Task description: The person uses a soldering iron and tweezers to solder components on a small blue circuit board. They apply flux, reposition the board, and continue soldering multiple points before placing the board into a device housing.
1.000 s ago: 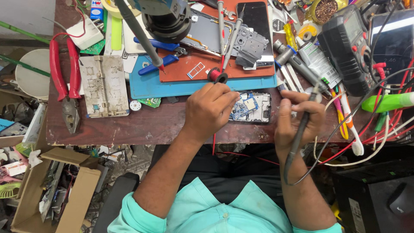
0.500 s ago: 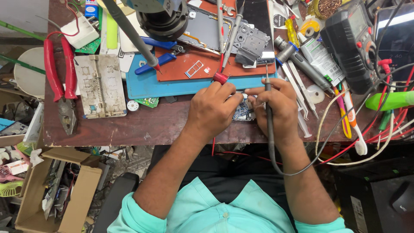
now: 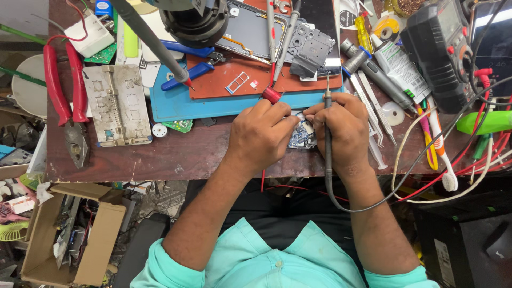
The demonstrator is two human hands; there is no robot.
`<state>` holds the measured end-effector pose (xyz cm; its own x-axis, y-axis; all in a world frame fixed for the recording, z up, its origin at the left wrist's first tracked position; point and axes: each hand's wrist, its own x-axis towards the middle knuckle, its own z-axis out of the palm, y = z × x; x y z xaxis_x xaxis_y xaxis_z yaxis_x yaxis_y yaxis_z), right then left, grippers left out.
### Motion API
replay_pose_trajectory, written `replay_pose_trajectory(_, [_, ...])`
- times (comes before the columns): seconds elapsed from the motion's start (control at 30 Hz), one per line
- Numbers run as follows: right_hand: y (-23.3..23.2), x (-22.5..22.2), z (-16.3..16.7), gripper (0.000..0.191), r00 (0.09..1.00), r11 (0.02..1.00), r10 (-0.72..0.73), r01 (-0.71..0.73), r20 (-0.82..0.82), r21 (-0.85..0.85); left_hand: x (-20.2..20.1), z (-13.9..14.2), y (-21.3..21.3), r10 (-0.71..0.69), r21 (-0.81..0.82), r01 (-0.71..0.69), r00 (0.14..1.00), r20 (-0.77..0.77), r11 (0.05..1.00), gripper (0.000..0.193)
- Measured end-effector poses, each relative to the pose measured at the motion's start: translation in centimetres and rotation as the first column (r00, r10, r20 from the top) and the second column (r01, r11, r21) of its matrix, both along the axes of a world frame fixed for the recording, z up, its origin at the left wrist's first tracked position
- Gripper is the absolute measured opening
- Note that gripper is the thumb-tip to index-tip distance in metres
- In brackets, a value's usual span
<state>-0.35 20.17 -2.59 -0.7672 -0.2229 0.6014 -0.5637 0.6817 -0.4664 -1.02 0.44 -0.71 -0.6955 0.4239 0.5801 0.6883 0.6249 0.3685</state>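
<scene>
At the near edge of the cluttered wooden desk [image 3: 176, 160], a small blue circuit board [image 3: 302, 134] lies flat between the person's two hands, mostly hidden by them. From what shows, I cannot tell which way its long side runs. The left hand [image 3: 261, 137] rests over the board's left side, its fingers [image 3: 281, 121] curled shut round a red-tipped probe [image 3: 271, 95] that sticks up past the knuckles toward the far side of the desk. The right hand [image 3: 344, 128] sits just beside the board on the right, its fingers closed round a dark pen-shaped soldering tool [image 3: 327, 133]. That tool's long axis runs almost straight away from the person, its thin metal end pointing at the far edge, while its black cable [image 3: 362, 208] loops back off the desk. Beyond the hands lie a blue mat [image 3: 176, 104] with a red-brown mat [image 3: 250, 80] on it, and red-handled pliers [image 3: 64, 90] well off to the left.
</scene>
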Motion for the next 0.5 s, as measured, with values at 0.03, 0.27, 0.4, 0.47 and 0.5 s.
replay_pose_trajectory(0.03, [-0.07, -0.01, -0.02, 0.019, 1.0, 1.0, -0.006, 0.006, 0.003, 0.003, 0.0, 0.04, -0.02, -0.001, 0.001, 0.001, 1.0, 0.0, 1.0, 0.008])
replay_pose_trajectory(0.27, [-0.16, 0.2, -0.14, 0.018, 0.999, 0.999, -0.032, 0.032, 0.007, 0.025, 0.13, 0.24, -0.03, -0.016, -0.019, 0.016, 1.0, 0.013, 1.0, 0.011])
replay_pose_trajectory(0.4, [-0.16, 0.25, -0.18, 0.018, 0.999, 0.999, -0.037, 0.037, 0.004, 0.036, 0.13, 0.34, -0.12, -0.021, -0.034, 0.022, 1.0, 0.016, 0.999, 0.011])
replay_pose_trajectory(0.47, [-0.15, 0.3, -0.19, 0.017, 0.999, 0.999, -0.038, 0.038, 0.006, 0.038, 0.19, 0.35, -0.08, -0.021, -0.045, 0.022, 1.0, 0.012, 0.999, 0.013])
replay_pose_trajectory(0.5, [-0.15, 0.33, -0.19, 0.017, 0.999, 0.998, -0.041, 0.04, 0.006, 0.04, 0.25, 0.34, -0.05, -0.022, -0.05, 0.023, 1.0, 0.009, 0.999, 0.015])
